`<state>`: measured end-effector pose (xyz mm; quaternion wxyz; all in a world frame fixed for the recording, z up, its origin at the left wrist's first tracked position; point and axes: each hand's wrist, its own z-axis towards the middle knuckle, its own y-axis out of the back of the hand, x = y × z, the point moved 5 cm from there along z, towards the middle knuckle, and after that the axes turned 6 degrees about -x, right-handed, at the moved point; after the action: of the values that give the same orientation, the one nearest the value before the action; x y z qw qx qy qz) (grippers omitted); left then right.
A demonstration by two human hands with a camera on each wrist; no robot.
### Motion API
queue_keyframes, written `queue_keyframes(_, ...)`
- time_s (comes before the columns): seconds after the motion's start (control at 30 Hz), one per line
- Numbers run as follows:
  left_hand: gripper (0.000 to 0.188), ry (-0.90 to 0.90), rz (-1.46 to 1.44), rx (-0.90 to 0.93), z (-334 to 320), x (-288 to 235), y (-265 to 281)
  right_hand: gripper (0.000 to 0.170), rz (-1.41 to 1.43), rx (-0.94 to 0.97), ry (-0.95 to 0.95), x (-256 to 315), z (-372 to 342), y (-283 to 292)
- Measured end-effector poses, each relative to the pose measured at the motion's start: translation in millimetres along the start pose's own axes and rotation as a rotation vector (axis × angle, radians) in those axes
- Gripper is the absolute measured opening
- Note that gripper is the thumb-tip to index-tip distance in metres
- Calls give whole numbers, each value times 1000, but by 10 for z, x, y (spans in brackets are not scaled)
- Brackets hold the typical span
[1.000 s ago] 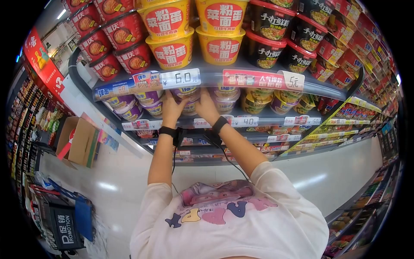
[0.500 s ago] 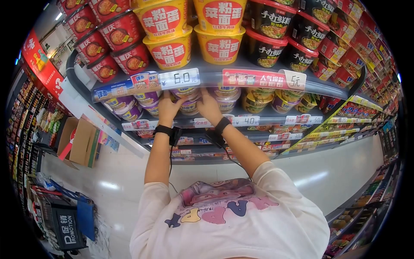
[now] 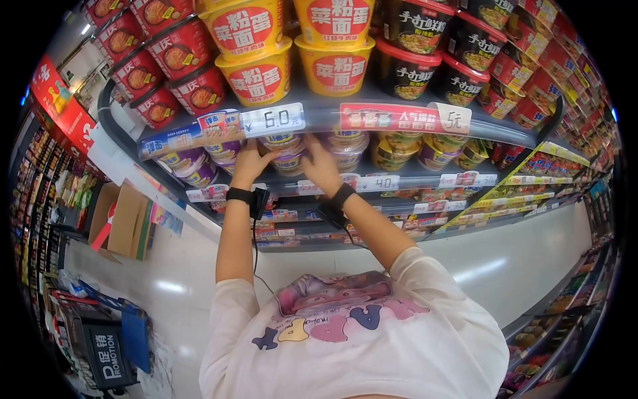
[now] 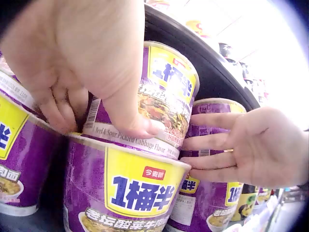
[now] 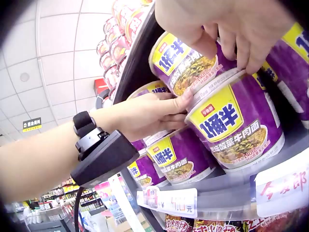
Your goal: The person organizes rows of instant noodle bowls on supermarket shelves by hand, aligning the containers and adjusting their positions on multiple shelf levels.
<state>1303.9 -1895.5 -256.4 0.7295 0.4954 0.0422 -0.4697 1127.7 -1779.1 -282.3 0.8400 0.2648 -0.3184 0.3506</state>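
Note:
In the left wrist view, a purple-and-yellow noodle cup [image 4: 166, 92] stands on top of another purple cup [image 4: 130, 186]. My left hand [image 4: 82, 58] grips the upper cup from its left side, thumb across the lower front. From the other side, my right hand [image 4: 260, 145] touches it with extended fingers. The right wrist view has the same upper cup [image 5: 186, 65] between my right hand [image 5: 231, 29] and left hand [image 5: 149, 111]. Seen from the head, left hand [image 3: 249, 165] and right hand [image 3: 321, 166] reach under the upper shelf's price strip, which partly hides the cups.
The upper shelf edge [image 3: 325, 120] juts out above both hands, with yellow cups [image 3: 256, 76] stacked on it. More purple cups [image 5: 176, 157] flank the pair. An open cardboard box [image 3: 123, 219] stands at left, above a promotion basket [image 3: 103, 349].
My left hand has shifted left in the head view and the gap between the hands has widened slightly. Both hands stay at the purple cups. The view has moved a little.

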Motion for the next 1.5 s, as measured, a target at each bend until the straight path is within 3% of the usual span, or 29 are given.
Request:
queue_keyframes(0.13, 77, -35, 4, 29, 43, -34, 36, 68, -28, -38, 59, -38, -13, -55)
queue_keyframes(0.23, 75, 35, 2, 80, 32, -26, 22, 68, -89, 2, 30, 42, -25, -17)
queue_keyframes(0.33, 71, -14, -22, -21, -4, -94, 31, 69, -113, 9, -2, 166, -37, 4)
queue_keyframes(0.43, 68, 67, -54, -23, -96, -121, 57, 68, 81, -55, 25, 174, -147, -44)
queue_keyframes(0.5, 53, -72, -124, -256, -339, -191, 184, 68, 53, -62, 26, 183, -312, -14)
queue_keyframes(0.57, 44, 160, -305, -345, -650, -133, 328, 66, 41, -20, 13, 342, -464, 62)
queue_keyframes(0.67, 42, 277, -133, -440, -970, 412, 492, 65, 92, 135, -31, 561, -590, -16)
queue_keyframes(0.77, 39, 233, -137, -614, -912, 694, 683, 64, 83, 195, 19, 656, -583, -281)
queue_keyframes(0.87, 44, 158, -55, -492, -679, 778, 795, 63, 128, 214, 91, 713, -419, -653)
queue_keyframes(1.03, 55, 159, 17, -270, -456, 823, 794, 66, 69, 330, -24, 581, -114, -1195)
queue_keyframes(1.13, 62, 150, -244, -260, -345, 1043, 722, 78, 48, 477, -220, 391, 23, -1377)
queue_keyframes(1.23, 70, 119, -242, -264, -301, 1259, 551, 83, 200, 383, -169, 258, 35, -1516)
queue_keyframes(1.33, 80, 119, -338, -215, -304, 1235, 547, 85, 163, 287, -76, 243, 12, -1554)
queue_keyframes(1.5, 83, 127, -585, -251, -363, 1102, 619, 86, 212, 382, -281, 200, 10, -1557)
